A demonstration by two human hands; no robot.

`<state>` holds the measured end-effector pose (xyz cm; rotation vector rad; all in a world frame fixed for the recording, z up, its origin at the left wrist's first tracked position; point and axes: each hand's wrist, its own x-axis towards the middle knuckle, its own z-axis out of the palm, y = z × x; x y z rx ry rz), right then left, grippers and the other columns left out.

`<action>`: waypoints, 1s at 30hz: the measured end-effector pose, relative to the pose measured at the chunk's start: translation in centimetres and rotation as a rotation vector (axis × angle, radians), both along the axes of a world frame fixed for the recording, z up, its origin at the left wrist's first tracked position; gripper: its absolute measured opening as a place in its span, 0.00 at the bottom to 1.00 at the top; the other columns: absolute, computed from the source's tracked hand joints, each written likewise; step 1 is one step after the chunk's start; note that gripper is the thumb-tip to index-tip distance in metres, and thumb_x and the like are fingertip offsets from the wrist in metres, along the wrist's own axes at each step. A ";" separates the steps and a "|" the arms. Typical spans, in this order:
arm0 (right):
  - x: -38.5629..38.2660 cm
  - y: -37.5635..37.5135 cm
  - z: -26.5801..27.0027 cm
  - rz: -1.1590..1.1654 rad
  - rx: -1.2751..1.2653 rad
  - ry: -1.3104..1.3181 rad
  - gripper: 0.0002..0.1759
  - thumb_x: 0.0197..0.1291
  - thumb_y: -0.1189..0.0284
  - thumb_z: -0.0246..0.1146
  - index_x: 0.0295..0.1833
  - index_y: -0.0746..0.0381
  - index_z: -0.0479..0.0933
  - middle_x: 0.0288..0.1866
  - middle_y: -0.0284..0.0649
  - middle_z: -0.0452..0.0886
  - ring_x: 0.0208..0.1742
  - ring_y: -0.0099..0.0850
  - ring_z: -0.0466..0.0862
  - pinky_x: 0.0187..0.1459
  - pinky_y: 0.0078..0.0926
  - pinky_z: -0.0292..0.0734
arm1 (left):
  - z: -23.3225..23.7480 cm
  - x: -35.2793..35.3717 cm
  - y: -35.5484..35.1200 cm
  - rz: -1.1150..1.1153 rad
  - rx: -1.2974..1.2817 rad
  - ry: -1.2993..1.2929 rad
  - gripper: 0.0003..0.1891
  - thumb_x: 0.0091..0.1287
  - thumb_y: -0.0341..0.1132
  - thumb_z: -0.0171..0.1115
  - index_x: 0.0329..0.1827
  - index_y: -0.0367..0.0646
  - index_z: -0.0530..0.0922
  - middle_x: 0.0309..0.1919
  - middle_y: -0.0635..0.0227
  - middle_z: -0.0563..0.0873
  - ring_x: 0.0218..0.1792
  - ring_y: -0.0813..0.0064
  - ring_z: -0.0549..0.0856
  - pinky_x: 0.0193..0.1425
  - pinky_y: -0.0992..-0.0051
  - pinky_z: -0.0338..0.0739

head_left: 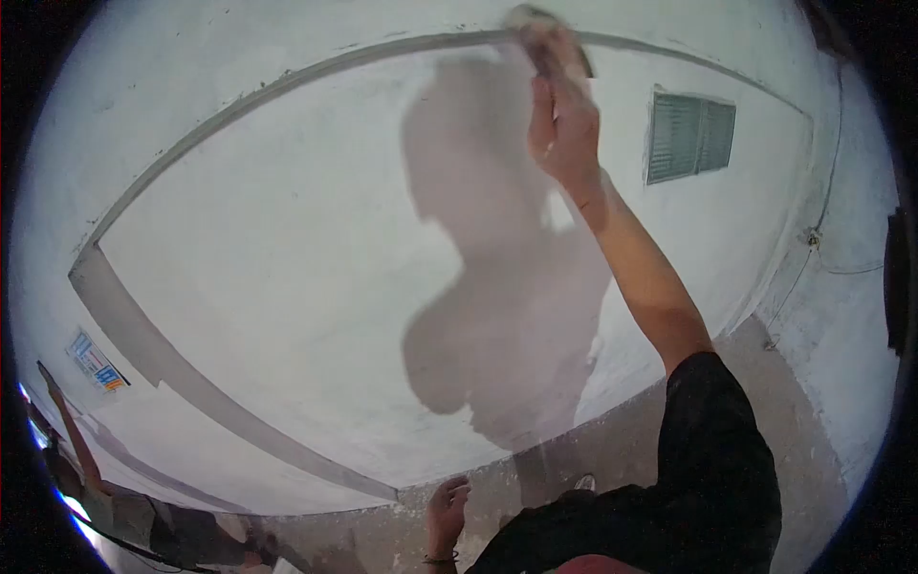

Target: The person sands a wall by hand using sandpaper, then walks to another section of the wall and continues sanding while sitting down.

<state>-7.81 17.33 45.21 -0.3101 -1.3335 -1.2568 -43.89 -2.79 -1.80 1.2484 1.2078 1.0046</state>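
Note:
High on the white wall (287, 316), my right hand (571, 129) is raised with the arm stretched up. Its fingers are closed on a flat, dark-edged block (543, 36), smeared by motion, whose exact kind I cannot tell. The block overlaps the grey strip (411, 45) running along the wall's upper part. Low in the view, my left hand (447, 512) hangs in front of the wall's foot with nothing showing in it. Its fingers are loosely bent and apart, and a dark band circles the wrist.
A louvred window (690, 137) sits in the wall at upper right. Cables (830, 182) run down the right-hand wall. At lower left, another person (124, 517) reaches an arm up the wall near a printed sign (96, 361). Grey floor (612, 450) borders the wall below.

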 end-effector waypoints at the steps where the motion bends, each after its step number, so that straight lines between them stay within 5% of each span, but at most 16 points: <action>1: -0.6 -0.4 -1.8 -0.080 -0.134 0.040 0.21 0.75 0.75 0.52 0.69 0.72 0.72 0.69 0.57 0.76 0.74 0.53 0.73 0.73 0.40 0.66 | 0.4 0.2 -0.2 -0.001 0.001 -0.027 0.14 0.74 0.32 0.60 0.57 0.35 0.82 0.50 0.57 0.89 0.51 0.69 0.88 0.55 0.71 0.82; 5: 5.0 3.5 -5.9 -0.004 -0.124 0.314 0.21 0.75 0.75 0.51 0.68 0.71 0.73 0.67 0.57 0.78 0.71 0.51 0.76 0.70 0.36 0.68 | 2.5 -0.3 -1.5 0.039 0.013 -0.005 0.14 0.74 0.32 0.61 0.58 0.34 0.82 0.51 0.58 0.89 0.51 0.68 0.88 0.55 0.70 0.83; 7: 6.8 5.4 -5.6 -0.009 -0.225 0.847 0.21 0.76 0.73 0.50 0.68 0.71 0.73 0.65 0.57 0.79 0.69 0.47 0.78 0.67 0.31 0.70 | 0.5 -1.3 -1.8 0.060 0.004 -0.036 0.14 0.74 0.32 0.61 0.58 0.34 0.81 0.51 0.59 0.88 0.51 0.68 0.88 0.54 0.70 0.83; 8: 4.6 5.4 -4.6 0.274 -0.294 0.951 0.24 0.77 0.69 0.50 0.70 0.73 0.71 0.66 0.58 0.79 0.66 0.45 0.80 0.64 0.31 0.73 | -0.2 -1.4 -1.9 0.075 -0.016 -0.058 0.15 0.74 0.32 0.60 0.59 0.34 0.81 0.52 0.59 0.88 0.51 0.68 0.88 0.54 0.70 0.83; 11: -3.3 8.8 -7.3 0.168 -0.333 0.473 0.26 0.74 0.68 0.53 0.74 0.65 0.68 0.74 0.52 0.72 0.76 0.49 0.70 0.77 0.45 0.61 | 1.0 -0.9 -2.0 0.061 -0.051 0.002 0.15 0.75 0.32 0.60 0.60 0.34 0.80 0.52 0.59 0.88 0.52 0.68 0.88 0.54 0.71 0.82; 13: -6.8 5.4 -7.4 -0.143 -0.490 0.034 0.24 0.74 0.67 0.54 0.71 0.62 0.72 0.73 0.47 0.75 0.74 0.49 0.73 0.77 0.47 0.62 | 1.8 -0.6 -2.2 0.066 -0.021 0.002 0.15 0.75 0.32 0.59 0.59 0.35 0.81 0.51 0.59 0.88 0.52 0.69 0.87 0.54 0.71 0.82; 15: -5.1 7.0 -7.0 -0.132 -0.304 0.098 0.22 0.74 0.67 0.54 0.69 0.63 0.74 0.70 0.50 0.77 0.72 0.49 0.75 0.75 0.47 0.64 | 2.0 -1.6 -2.6 0.082 0.013 -0.011 0.14 0.75 0.32 0.59 0.59 0.35 0.81 0.51 0.59 0.88 0.52 0.69 0.87 0.54 0.71 0.82; 17: -2.3 7.5 -5.5 0.169 -0.276 0.538 0.22 0.73 0.68 0.54 0.68 0.64 0.75 0.68 0.54 0.77 0.74 0.48 0.72 0.76 0.50 0.61 | 1.0 -2.6 -3.7 0.137 -0.022 -0.066 0.14 0.76 0.31 0.58 0.59 0.34 0.80 0.50 0.59 0.88 0.52 0.69 0.87 0.53 0.71 0.82; 19: -3.3 6.5 -5.8 0.492 -0.710 0.787 0.21 0.73 0.70 0.54 0.68 0.65 0.75 0.70 0.58 0.75 0.75 0.50 0.71 0.76 0.49 0.61 | 0.1 -3.0 -4.6 0.187 -0.068 -0.047 0.14 0.76 0.31 0.58 0.59 0.34 0.80 0.50 0.60 0.88 0.51 0.69 0.87 0.53 0.71 0.82; 21: -6.8 8.8 -7.6 -0.160 -0.114 0.486 0.18 0.71 0.74 0.55 0.63 0.68 0.78 0.67 0.54 0.79 0.73 0.50 0.73 0.75 0.39 0.63 | 0.6 -2.8 -5.1 0.232 -0.108 -0.006 0.14 0.76 0.31 0.58 0.59 0.34 0.80 0.50 0.60 0.88 0.51 0.69 0.87 0.53 0.71 0.82; 23: -6.9 8.2 -9.7 -0.150 -0.359 0.185 0.16 0.70 0.75 0.56 0.58 0.68 0.80 0.65 0.54 0.81 0.74 0.52 0.72 0.76 0.38 0.63 | 2.0 -2.5 -5.9 0.238 -0.086 -0.054 0.14 0.76 0.31 0.58 0.59 0.33 0.80 0.50 0.59 0.87 0.51 0.68 0.87 0.55 0.71 0.81; 25: -3.9 8.7 -9.2 -0.063 -0.246 0.306 0.12 0.69 0.75 0.57 0.52 0.68 0.82 0.59 0.53 0.84 0.66 0.51 0.79 0.69 0.41 0.70 | 0.8 -3.7 -6.2 0.247 -0.085 -0.065 0.14 0.76 0.30 0.58 0.59 0.32 0.79 0.51 0.58 0.87 0.51 0.68 0.87 0.55 0.71 0.81; 26: -2.0 7.3 -8.6 0.127 -0.513 0.616 0.12 0.69 0.74 0.57 0.51 0.68 0.82 0.52 0.52 0.86 0.56 0.49 0.84 0.60 0.43 0.77 | 0.3 -3.6 -6.3 0.249 -0.081 -0.099 0.14 0.76 0.30 0.58 0.59 0.32 0.79 0.52 0.58 0.87 0.52 0.67 0.87 0.56 0.71 0.81; 28: -0.3 6.3 -9.0 0.531 -0.731 0.768 0.20 0.78 0.67 0.50 0.62 0.70 0.77 0.56 0.53 0.85 0.58 0.51 0.84 0.65 0.45 0.76 | 1.0 -3.0 -6.5 0.270 -0.092 -0.101 0.14 0.76 0.30 0.58 0.60 0.32 0.79 0.52 0.58 0.87 0.52 0.67 0.87 0.56 0.70 0.81; 29: -2.6 9.3 -12.1 -0.054 -0.505 0.801 0.20 0.78 0.67 0.51 0.62 0.71 0.76 0.60 0.52 0.84 0.61 0.49 0.82 0.68 0.45 0.74 | 1.4 -3.1 -6.5 0.289 -0.091 -0.081 0.14 0.76 0.30 0.57 0.60 0.32 0.79 0.53 0.57 0.86 0.53 0.67 0.87 0.56 0.70 0.80; 30: -4.1 9.7 -15.7 -0.084 -0.518 0.423 0.20 0.77 0.68 0.52 0.64 0.71 0.75 0.64 0.52 0.80 0.66 0.48 0.79 0.70 0.45 0.71 | 0.8 -3.3 -6.3 0.259 -0.078 -0.081 0.15 0.76 0.31 0.57 0.60 0.32 0.79 0.54 0.57 0.86 0.54 0.67 0.86 0.56 0.70 0.80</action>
